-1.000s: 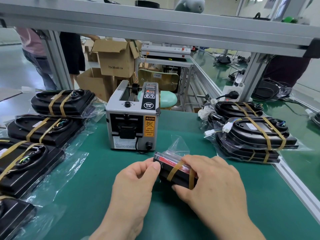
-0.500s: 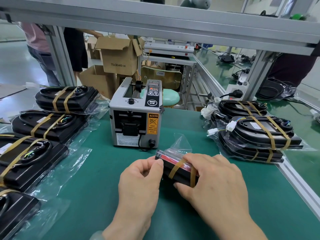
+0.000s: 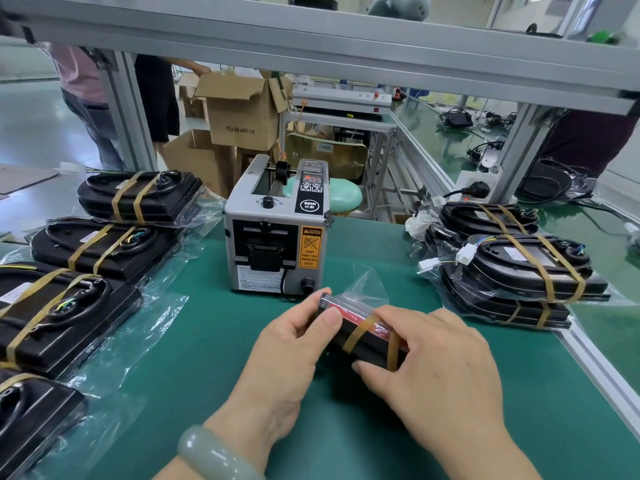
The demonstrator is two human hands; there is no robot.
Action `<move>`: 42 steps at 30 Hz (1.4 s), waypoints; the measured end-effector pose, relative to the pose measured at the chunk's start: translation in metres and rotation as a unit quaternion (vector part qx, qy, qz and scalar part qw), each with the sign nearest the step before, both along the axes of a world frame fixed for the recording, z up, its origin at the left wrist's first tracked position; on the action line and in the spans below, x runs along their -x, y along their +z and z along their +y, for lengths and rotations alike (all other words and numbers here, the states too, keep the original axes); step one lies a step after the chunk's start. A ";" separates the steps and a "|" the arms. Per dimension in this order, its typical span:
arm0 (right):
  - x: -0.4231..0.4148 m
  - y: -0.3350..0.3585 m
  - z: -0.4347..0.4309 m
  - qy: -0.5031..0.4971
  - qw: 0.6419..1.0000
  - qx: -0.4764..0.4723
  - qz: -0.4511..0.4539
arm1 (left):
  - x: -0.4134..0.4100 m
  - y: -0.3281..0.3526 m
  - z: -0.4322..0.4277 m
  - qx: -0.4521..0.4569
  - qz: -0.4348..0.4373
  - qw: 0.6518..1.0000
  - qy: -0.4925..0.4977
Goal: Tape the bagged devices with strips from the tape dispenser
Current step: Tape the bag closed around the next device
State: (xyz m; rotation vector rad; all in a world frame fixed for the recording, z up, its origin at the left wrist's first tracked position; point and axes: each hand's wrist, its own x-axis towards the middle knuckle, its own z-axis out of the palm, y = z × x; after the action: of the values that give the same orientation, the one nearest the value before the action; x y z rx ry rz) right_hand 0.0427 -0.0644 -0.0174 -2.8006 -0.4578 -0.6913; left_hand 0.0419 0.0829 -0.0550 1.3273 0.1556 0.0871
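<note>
My left hand point(image 3: 291, 344) and right hand point(image 3: 433, 355) both curl around one small bagged device point(image 3: 360, 348) just in front of the tape dispenser point(image 3: 277, 233). My thumbs and fingertips pinch its ends beside the tan tape strip point(image 3: 356, 332) wrapped over it, above the green table point(image 3: 214, 341). Left of the dispenser lie taped black devices point(image 3: 104, 244) in clear bags, right of it sits a stack of taped devices point(image 3: 519, 268), and behind it stand cardboard boxes point(image 3: 239, 112).

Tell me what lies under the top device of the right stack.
Another bagged, taped black device, on the green table. The top device covers most of it; only its front edge shows.
</note>
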 end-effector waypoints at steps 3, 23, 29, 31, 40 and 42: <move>-0.001 0.001 0.000 0.004 1.000 -0.010 -0.002 | -0.005 0.001 0.000 0.008 -0.019 1.000 -0.010; -0.016 0.000 -0.046 0.174 0.936 -0.226 0.208 | -0.023 -0.003 0.038 0.095 0.000 0.995 -0.025; -0.016 -0.001 -0.036 0.225 0.891 -0.357 0.167 | -0.028 0.002 0.036 0.109 0.032 0.993 0.022; -0.017 -0.004 -0.033 0.260 0.854 -0.420 0.166 | -0.029 0.005 0.035 0.109 0.039 0.993 0.037; -0.021 -0.009 -0.019 0.148 0.842 -0.513 0.079 | -0.029 0.013 0.032 0.080 0.053 0.994 0.046; -0.020 -0.009 -0.017 0.162 0.825 -0.536 0.077 | -0.031 0.015 0.033 0.076 0.062 0.994 0.047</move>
State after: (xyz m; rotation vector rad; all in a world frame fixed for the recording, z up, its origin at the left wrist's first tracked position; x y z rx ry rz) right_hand 0.0632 -0.0815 -0.0267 -1.6340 -0.3373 -0.4227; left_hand 0.0731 0.1159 -0.0405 1.1730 0.3246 0.0716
